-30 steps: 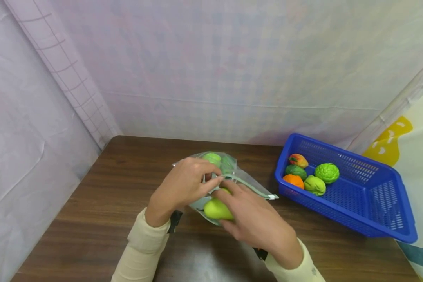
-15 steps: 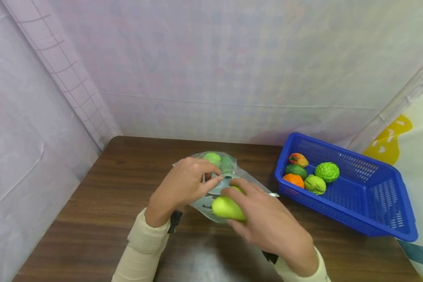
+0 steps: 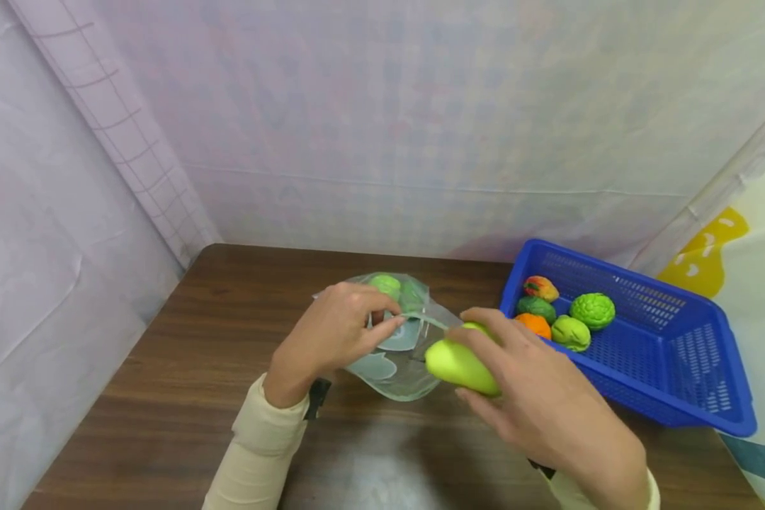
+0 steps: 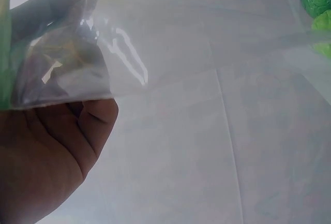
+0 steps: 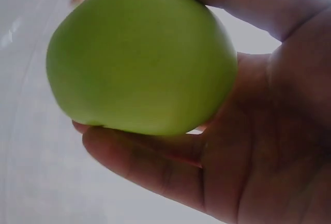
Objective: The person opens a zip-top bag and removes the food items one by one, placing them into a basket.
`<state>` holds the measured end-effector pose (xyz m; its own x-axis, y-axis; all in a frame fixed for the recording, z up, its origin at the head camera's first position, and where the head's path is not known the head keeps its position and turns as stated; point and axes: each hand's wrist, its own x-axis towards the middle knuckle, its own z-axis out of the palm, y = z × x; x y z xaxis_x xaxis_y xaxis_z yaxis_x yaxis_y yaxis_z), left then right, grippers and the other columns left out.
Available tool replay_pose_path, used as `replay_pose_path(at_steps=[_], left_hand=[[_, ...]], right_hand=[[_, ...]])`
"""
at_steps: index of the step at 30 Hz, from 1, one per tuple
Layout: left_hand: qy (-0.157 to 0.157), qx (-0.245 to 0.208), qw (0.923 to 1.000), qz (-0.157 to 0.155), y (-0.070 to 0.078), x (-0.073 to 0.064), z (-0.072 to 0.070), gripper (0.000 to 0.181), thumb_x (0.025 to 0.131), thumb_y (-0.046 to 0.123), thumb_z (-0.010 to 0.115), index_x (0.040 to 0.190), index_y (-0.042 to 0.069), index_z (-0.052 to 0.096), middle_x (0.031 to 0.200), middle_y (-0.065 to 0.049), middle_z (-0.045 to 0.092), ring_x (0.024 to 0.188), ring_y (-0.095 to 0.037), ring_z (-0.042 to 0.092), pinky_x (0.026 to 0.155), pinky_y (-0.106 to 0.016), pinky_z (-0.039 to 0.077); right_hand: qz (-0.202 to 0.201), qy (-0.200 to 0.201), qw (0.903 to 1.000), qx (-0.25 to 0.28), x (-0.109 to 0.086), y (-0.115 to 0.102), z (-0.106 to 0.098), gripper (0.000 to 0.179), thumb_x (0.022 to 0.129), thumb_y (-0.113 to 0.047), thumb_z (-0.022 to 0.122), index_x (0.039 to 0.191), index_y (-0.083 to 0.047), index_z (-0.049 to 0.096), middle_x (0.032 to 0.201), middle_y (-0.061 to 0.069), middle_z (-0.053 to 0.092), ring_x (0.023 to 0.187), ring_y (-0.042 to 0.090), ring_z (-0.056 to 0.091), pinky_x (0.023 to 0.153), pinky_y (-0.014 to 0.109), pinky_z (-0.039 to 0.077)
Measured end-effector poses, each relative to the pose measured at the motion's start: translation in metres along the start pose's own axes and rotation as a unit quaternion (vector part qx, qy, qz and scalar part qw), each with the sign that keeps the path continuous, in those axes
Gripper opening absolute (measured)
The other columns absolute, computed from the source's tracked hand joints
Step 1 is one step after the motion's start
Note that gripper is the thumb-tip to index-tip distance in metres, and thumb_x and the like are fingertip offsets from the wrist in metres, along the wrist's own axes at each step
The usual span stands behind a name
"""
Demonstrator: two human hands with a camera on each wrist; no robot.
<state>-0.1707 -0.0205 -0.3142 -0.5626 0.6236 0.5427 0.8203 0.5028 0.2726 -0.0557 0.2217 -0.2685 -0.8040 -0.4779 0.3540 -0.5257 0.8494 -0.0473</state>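
My left hand [image 3: 331, 329] pinches the rim of a clear zip bag [image 3: 414, 379] between thumb and fingers. Inside the bag's far end lie green vegetable-like pieces [image 3: 384, 285], seen through the plastic. My right hand [image 3: 542, 393] grips a yellow-green pear [image 3: 462, 363], held just right of the bag's mouth. The right wrist view shows the smooth pear [image 5: 139, 63] between the thumb and fingers, its narrow end pointing up. In the left wrist view, the shiny bag film [image 4: 129, 48] covers part of the left hand [image 4: 51, 151].
A blue plastic basket [image 3: 637, 382] stands at the right of the brown wooden table [image 3: 185, 397]. At its left end sit an orange [image 3: 533, 326], a ridged green ball [image 3: 592, 312] and several other play fruits or vegetables. Pale cloth [image 3: 382, 142] hangs behind.
My right hand has carried the pear rightward, from over the bag's opening to beside it. The left hand stays in place on the bag's rim.
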Motion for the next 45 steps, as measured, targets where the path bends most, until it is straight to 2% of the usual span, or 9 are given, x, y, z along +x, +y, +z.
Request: replay_pose_path(at_steps=[7,12,18,23,30,37,40,45], left_hand=[[-0.003,-0.008,1.0000,0.000,0.001,0.001,0.000,0.011,0.094,0.021,0.070,0.091,0.014,0.078,0.071,0.009,0.065,0.061,0.000,0.052,0.056,-0.017,0.043],[-0.005,-0.007,1.0000,-0.004,0.001,0.000,0.000,0.011,0.094,0.021,0.071,0.091,0.015,0.078,0.071,0.009,0.065,0.061,-0.001,0.051,0.056,-0.017,0.043],[-0.001,-0.001,1.0000,-0.004,0.000,0.002,0.000,0.010,0.093,0.021,0.071,0.090,0.015,0.079,0.070,0.010,0.064,0.060,-0.002,0.052,0.057,-0.018,0.043],[-0.005,-0.003,1.0000,-0.002,0.000,0.004,0.001,0.010,0.093,0.020,0.071,0.090,0.014,0.078,0.070,0.009,0.063,0.061,-0.005,0.054,0.058,-0.019,0.043],[-0.002,-0.012,0.9998,-0.014,0.000,0.000,-0.001,0.008,0.092,0.019,0.071,0.091,0.016,0.079,0.072,0.011,0.065,0.062,-0.002,0.053,0.057,-0.018,0.043],[-0.004,-0.006,1.0000,-0.005,0.000,0.003,-0.001,0.009,0.093,0.020,0.071,0.090,0.016,0.079,0.072,0.010,0.065,0.062,-0.003,0.053,0.057,-0.018,0.044],[-0.004,-0.006,1.0000,-0.005,-0.001,0.003,-0.001,0.009,0.093,0.020,0.072,0.090,0.015,0.079,0.071,0.009,0.065,0.061,-0.004,0.054,0.057,-0.019,0.043],[-0.008,-0.010,0.9999,-0.006,-0.001,0.001,0.000,0.009,0.093,0.020,0.072,0.091,0.015,0.079,0.072,0.009,0.065,0.061,-0.003,0.052,0.056,-0.018,0.043]], right_hand=[[0.009,0.044,0.9981,-0.042,0.004,0.025,-0.031,0.062,0.074,-0.024,0.087,0.129,-0.019,0.059,0.133,0.010,0.056,0.102,0.033,0.063,0.069,0.047,0.056],[0.023,0.048,0.9968,-0.059,0.002,0.043,-0.041,0.063,0.072,-0.020,0.088,0.128,-0.017,0.059,0.131,0.012,0.056,0.103,0.037,0.061,0.068,0.053,0.054],[0.070,-0.007,0.9954,-0.065,0.008,0.073,-0.035,0.050,0.079,-0.022,0.083,0.124,-0.014,0.062,0.128,0.015,0.056,0.092,0.035,0.059,0.067,0.049,0.052],[0.120,-0.069,0.9880,-0.068,0.006,0.106,-0.022,0.048,0.082,-0.023,0.078,0.126,-0.012,0.062,0.126,0.018,0.057,0.087,0.035,0.058,0.066,0.048,0.050],[0.139,-0.146,0.9761,-0.080,-0.002,0.149,-0.006,0.052,0.082,-0.024,0.077,0.127,-0.006,0.060,0.120,0.022,0.057,0.084,0.032,0.057,0.066,0.045,0.050],[0.140,-0.215,0.9662,-0.019,-0.002,0.193,0.006,0.049,0.082,-0.023,0.078,0.121,-0.003,0.058,0.110,0.022,0.054,0.077,0.024,0.053,0.061,0.036,0.046],[0.150,-0.244,0.9582,-0.001,0.000,0.204,0.012,0.049,0.083,-0.023,0.077,0.122,-0.002,0.058,0.111,0.022,0.054,0.077,0.023,0.053,0.062,0.035,0.045],[0.170,-0.298,0.9391,0.015,-0.004,0.219,0.022,0.050,0.085,-0.025,0.075,0.123,-0.001,0.055,0.112,0.025,0.052,0.078,0.025,0.054,0.065,0.039,0.047]])
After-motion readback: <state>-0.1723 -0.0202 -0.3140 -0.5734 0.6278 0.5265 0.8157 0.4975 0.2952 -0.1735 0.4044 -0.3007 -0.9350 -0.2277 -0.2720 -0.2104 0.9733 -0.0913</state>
